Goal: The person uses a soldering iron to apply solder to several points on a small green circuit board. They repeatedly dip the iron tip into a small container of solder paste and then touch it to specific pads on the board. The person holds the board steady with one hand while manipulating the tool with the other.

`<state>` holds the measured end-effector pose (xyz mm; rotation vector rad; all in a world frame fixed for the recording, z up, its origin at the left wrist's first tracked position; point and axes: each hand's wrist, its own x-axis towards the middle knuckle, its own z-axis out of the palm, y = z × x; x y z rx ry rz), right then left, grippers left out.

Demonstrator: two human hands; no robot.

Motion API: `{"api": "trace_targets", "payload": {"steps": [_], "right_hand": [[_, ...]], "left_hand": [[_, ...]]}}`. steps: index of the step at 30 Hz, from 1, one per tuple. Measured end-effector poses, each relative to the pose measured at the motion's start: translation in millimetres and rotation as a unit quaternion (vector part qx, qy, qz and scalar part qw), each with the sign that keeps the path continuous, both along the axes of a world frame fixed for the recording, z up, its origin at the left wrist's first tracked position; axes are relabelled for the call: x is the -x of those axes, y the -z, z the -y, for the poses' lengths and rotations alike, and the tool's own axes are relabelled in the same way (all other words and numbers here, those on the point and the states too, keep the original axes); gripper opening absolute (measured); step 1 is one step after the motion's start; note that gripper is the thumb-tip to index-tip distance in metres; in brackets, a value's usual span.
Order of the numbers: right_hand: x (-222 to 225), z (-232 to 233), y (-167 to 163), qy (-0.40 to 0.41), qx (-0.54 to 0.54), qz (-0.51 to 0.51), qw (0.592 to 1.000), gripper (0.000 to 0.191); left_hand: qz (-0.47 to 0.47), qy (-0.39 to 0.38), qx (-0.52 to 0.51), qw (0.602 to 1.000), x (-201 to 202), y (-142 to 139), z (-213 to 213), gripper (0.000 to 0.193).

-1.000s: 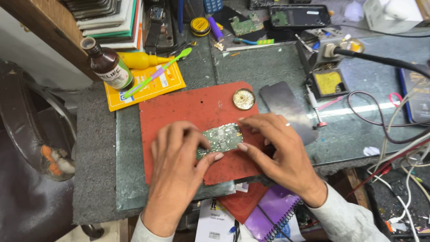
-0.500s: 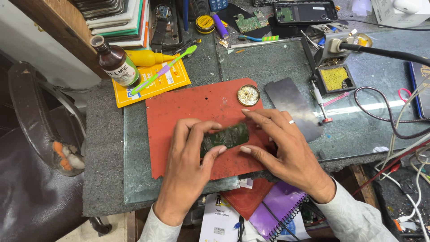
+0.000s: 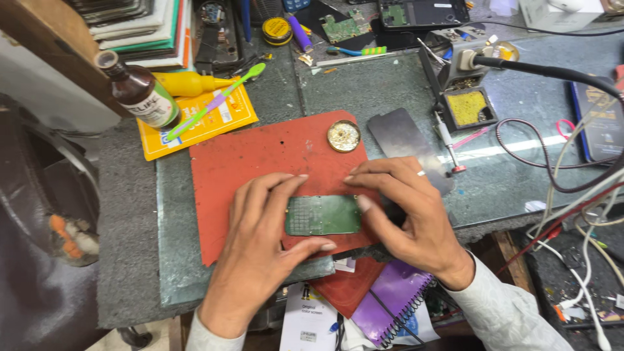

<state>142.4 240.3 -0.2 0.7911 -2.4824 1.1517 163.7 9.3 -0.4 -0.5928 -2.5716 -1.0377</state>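
A small green circuit board lies flat on a red mat near the mat's front edge. My left hand frames the board's left side, thumb under its lower edge and fingers above it. My right hand holds the board's right end, with fingers on its top right corner and a ring on one finger. Both hands grip the board between them.
A round tin of flux and a grey metal plate lie beyond the board. A brown bottle, yellow card with a green toothbrush, soldering stand with yellow sponge and cables surround the mat. A purple notebook sits below the table edge.
The board was tilted between my fingers and now lies level on the mat. My hands have shifted a little toward the front edge, and my view has moved closer.
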Motion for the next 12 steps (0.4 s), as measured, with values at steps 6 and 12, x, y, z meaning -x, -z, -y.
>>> {"api": "trace_targets", "payload": {"steps": [6, 12], "right_hand": [[1, 7, -6, -0.016, -0.047, 0.029, 0.998, 0.052], [2, 1, 7, -0.013, -0.042, 0.073, 0.996, 0.046]], "left_hand": [[0.069, -0.024, 0.001, 0.997, 2, 3, 5, 0.057], [0.102, -0.025, 0.008, 0.994, 3, 4, 6, 0.051]]}}
